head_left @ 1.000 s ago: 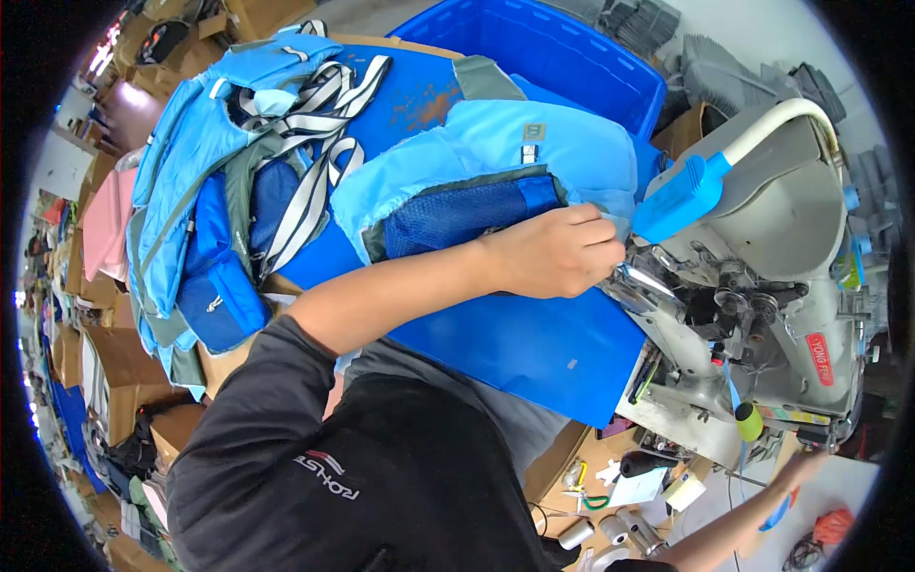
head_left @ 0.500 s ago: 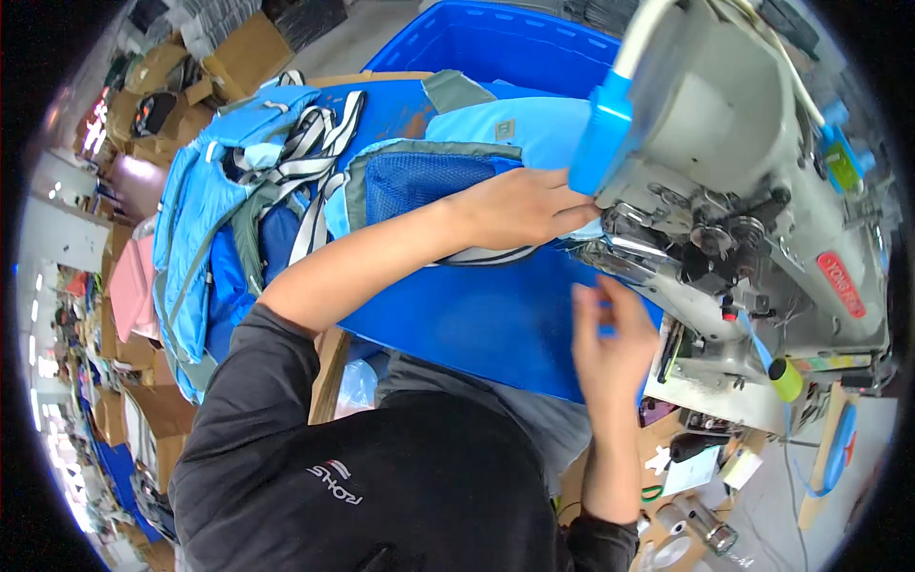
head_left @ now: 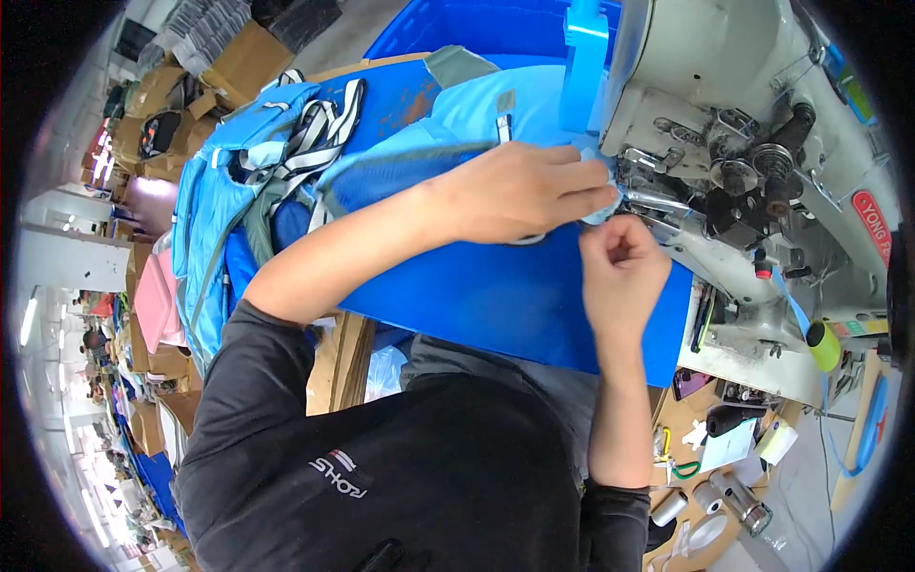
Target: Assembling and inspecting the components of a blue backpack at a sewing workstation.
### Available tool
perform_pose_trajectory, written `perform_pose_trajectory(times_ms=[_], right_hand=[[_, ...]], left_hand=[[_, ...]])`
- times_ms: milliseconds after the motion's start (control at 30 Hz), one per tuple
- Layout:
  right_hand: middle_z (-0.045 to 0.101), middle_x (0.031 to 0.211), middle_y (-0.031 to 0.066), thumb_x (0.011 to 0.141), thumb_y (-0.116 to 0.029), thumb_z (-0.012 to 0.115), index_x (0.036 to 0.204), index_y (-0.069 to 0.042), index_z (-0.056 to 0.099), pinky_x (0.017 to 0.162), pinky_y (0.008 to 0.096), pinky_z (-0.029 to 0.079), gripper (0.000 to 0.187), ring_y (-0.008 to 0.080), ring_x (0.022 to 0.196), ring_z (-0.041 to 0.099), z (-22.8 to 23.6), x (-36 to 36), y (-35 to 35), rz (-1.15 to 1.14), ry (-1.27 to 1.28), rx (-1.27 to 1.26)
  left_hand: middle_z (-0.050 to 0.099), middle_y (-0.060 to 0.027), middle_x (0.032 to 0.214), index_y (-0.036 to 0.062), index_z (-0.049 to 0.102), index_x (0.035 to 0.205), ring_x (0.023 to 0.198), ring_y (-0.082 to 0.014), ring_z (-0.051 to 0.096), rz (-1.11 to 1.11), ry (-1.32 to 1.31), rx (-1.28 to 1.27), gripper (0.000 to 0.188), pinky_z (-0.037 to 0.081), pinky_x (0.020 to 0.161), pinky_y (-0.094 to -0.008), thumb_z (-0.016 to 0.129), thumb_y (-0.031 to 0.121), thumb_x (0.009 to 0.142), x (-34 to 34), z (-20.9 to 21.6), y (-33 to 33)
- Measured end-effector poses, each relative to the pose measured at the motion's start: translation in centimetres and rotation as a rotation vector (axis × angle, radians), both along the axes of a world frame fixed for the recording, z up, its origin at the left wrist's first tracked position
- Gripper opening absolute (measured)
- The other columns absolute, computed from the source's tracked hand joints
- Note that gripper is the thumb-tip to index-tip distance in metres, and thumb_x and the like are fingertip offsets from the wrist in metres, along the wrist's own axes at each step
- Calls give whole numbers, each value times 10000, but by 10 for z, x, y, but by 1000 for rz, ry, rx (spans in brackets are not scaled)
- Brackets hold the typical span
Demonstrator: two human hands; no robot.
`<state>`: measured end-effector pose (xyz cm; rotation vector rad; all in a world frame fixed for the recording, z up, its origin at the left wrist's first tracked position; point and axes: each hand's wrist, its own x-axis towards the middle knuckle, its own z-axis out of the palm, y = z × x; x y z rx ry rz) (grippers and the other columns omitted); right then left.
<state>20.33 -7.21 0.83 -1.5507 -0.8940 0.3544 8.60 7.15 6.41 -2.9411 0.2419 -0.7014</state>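
A light blue bag panel with a dark blue mesh pocket lies on the blue table at the sewing machine. My left hand rests across it, fingers together and gripping its edge just left of the machine's presser area. A bunched bit of the light blue cloth shows by the fingertips. Just below, my right hand is closed in a pinch close to that edge; what its fingers hold is too small to make out. The needle itself is hidden among the metal parts.
Light blue backpack pieces with striped straps are heaped on the table's left. Behind stands a blue plastic bin. Scissors with green handles and thread spools lie lower right. Cardboard boxes fill the far left.
My right hand has risen to the cloth edge, and its fingers have closed into a pinch. My left hand has shifted slightly right with the panel. The whole view has tilted a little.
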Motion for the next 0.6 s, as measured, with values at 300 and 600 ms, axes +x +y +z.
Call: perform_pose_trajectory(times_ms=[300, 600], right_hand=[[559, 569, -35, 843, -56, 714, 758, -20, 631, 496, 185, 372, 125, 12, 510, 463, 11, 9, -13, 81, 70, -93], [478, 525, 26, 902, -95, 691, 783, -2, 621, 457, 260, 343, 166, 86, 463, 407, 6, 9, -10, 34, -103, 38]], left_hand=[[587, -54, 1005, 142, 691, 1144, 833, -226, 625, 171, 62, -363, 419, 520, 639, -337, 685, 13, 745, 0, 3, -20], [596, -56, 1028, 146, 700, 1169, 825, -258, 592, 116, -61, -274, 532, 502, 688, -361, 711, -8, 659, 0, 1, -18]])
